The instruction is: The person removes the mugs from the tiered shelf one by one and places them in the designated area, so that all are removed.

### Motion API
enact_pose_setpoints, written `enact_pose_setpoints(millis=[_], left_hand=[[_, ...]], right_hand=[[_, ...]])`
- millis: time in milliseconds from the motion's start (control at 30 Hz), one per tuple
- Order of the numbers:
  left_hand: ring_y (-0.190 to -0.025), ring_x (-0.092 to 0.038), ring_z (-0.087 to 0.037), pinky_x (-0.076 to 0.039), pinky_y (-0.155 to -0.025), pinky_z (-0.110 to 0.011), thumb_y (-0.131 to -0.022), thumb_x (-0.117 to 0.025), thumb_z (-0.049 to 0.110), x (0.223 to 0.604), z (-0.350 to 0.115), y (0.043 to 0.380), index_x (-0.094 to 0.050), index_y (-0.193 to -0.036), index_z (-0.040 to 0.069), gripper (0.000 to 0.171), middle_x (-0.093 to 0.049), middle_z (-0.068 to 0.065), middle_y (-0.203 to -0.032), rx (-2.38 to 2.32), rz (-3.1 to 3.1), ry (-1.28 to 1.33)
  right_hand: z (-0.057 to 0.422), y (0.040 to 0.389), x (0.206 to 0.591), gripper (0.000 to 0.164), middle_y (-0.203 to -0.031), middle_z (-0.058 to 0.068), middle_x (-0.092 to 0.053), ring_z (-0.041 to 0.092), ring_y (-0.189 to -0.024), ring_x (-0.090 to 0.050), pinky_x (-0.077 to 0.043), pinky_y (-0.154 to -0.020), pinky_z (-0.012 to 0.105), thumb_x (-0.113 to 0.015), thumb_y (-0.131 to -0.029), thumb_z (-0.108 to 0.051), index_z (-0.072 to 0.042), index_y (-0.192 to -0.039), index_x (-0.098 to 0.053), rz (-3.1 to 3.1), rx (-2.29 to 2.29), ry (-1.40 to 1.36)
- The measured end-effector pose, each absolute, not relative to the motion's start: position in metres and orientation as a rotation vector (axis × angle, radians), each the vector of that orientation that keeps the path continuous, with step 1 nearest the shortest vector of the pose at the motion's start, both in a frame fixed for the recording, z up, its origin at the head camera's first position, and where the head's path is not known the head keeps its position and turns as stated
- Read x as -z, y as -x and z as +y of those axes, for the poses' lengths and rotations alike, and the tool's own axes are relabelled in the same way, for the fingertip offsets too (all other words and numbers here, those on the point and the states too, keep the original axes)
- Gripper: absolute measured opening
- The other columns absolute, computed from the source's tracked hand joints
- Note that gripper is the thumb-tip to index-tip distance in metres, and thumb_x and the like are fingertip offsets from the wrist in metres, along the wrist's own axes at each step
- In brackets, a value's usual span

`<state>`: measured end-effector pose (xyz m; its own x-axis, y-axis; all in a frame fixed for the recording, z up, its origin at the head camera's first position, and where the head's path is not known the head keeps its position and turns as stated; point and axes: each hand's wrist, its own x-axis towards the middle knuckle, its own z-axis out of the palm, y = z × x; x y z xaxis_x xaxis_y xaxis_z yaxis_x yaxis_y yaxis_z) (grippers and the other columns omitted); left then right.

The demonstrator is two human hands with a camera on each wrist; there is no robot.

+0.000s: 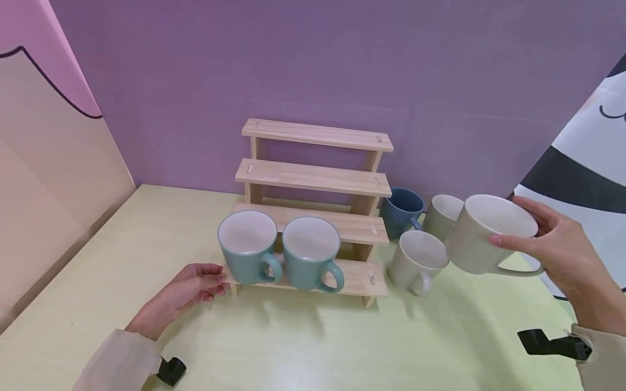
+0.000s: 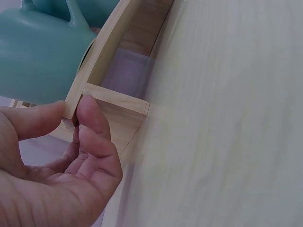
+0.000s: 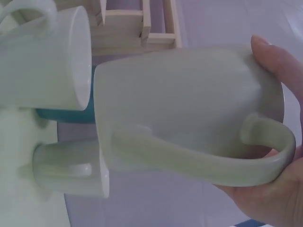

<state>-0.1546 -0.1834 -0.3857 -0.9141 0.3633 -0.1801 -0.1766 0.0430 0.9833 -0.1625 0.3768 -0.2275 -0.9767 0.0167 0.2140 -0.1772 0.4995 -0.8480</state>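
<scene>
A light wooden stepped rack stands on the table. My left hand pinches the left end of its lowest step between thumb and fingers, as the left wrist view shows up close. Two teal mugs, one at the left and one beside it, stand upright on that step with handles toward the front right. My right hand grips an off-white mug by its rim and body, held up off the table right of the rack. Its handle hangs toward the near side.
Right of the rack, a dark blue mug and two off-white mugs, one behind and one in front, stand on the pale table. A purple wall panel rises behind, with printed panels at both sides.
</scene>
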Motion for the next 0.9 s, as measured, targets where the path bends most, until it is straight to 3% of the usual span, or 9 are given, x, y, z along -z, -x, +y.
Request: enact_pose_setpoints(millis=[233,733,900], left_hand=[[-0.076,-0.06,-0.005,-0.046,-0.065,-0.018,-0.096,-0.05,0.009,0.385,-0.184,0.154,-0.052,-0.109,-0.004,0.019,-0.065,0.005,-0.085,-1.927,1.948,-0.196],[-0.075,-0.06,-0.006,-0.045,-0.064,-0.02,-0.096,-0.051,0.011,0.386,-0.183,0.155,-0.051,-0.109,-0.003,0.02,-0.063,0.004,-0.084,-1.916,1.97,-0.185],[-0.075,-0.06,-0.006,-0.045,-0.064,-0.02,-0.096,-0.052,0.012,0.386,-0.183,0.155,-0.051,-0.109,-0.002,0.019,-0.063,0.004,-0.084,-1.918,1.969,-0.177]], right_hand=[[0.384,0.165,0.237,0.081,-0.105,-0.033,-0.05,-0.014,-0.086,-0.052,-0.043,-0.068,0.005,-0.073,-0.081,-0.004,-0.015,-0.149,-0.03,-2.642,-1.286,-0.022],[0.39,0.169,0.261,0.086,-0.102,-0.028,-0.048,-0.014,-0.087,-0.049,-0.041,-0.07,0.004,-0.073,-0.081,-0.003,-0.008,-0.151,-0.023,-2.579,-1.438,0.056],[0.392,0.172,0.271,0.088,-0.119,-0.02,-0.046,-0.011,-0.095,-0.044,-0.04,-0.071,0.004,-0.073,-0.083,-0.014,-0.009,-0.152,-0.018,-2.664,-1.299,0.11]])
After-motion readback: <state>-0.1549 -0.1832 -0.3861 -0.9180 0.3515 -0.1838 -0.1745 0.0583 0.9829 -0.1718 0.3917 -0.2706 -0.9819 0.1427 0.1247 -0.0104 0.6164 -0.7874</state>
